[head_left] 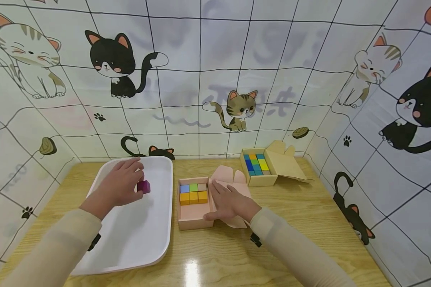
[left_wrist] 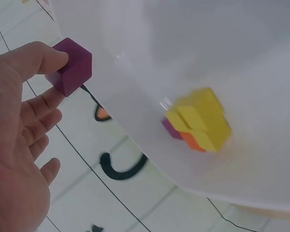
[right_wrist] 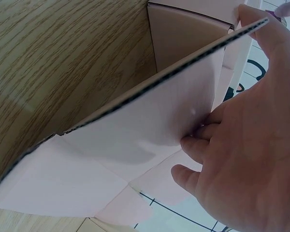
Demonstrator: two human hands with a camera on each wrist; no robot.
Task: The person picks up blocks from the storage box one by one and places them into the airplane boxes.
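Note:
Over the white tray (head_left: pixel 147 235), my left hand (head_left: pixel 123 181) pinches a purple cube (left_wrist: pixel 76 67) between thumb and fingertips. In the left wrist view, yellow blocks (left_wrist: pixel 200 116) lie in the tray, with an orange piece (left_wrist: pixel 193 141) and a purple piece (left_wrist: pixel 171 128) partly hidden beside them. My right hand (head_left: pixel 231 201) rests at the right side of a pink cardboard box (head_left: pixel 195 211), its fingers touching the folded-out lid (head_left: pixel 240 181). Orange-yellow cubes (head_left: pixel 193 197) form a row inside, behind them a blue cube (head_left: pixel 184 189), a green cube (head_left: pixel 193 187) and a brownish cube (head_left: pixel 202 187).
A cream box (head_left: pixel 262 181) filled with several coloured blocks stands at the back right, its lid (head_left: pixel 285 161) folded out to the right. Behind the wooden table (head_left: pixel 309 239) and at its sides hangs a cat-patterned cloth (head_left: pixel 186 87).

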